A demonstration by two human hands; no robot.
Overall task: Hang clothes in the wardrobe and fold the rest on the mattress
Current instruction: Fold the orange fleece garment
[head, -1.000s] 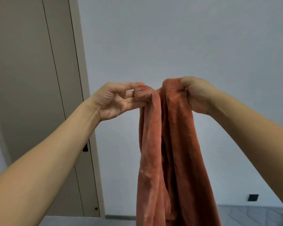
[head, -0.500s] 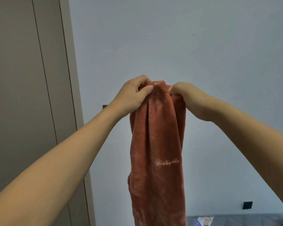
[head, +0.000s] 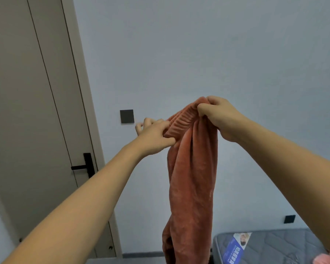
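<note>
Fleece dominates the middle of the view: a long rust-orange plush garment (head: 191,180) with a ribbed elastic band at its top hangs straight down in gathered folds, held high in the air so its full length can fall free, which looks like sorting out the waistband before folding or hanging. Below and to the right of the garment lies the grey quilted mattress (head: 286,244) with a blue label, where a folded piece would go; a bit of pink fabric shows at its far right edge, too cut off to identify. Left of the garment stands a beige door with a black lever handle (head: 80,166); no wardrobe interior is visible. The right hand (head: 220,118) pinches the band's upper end, its grip closed on the cloth. The left hand (head: 154,135) pinches the band's lower end between thumb and fingers.
</note>
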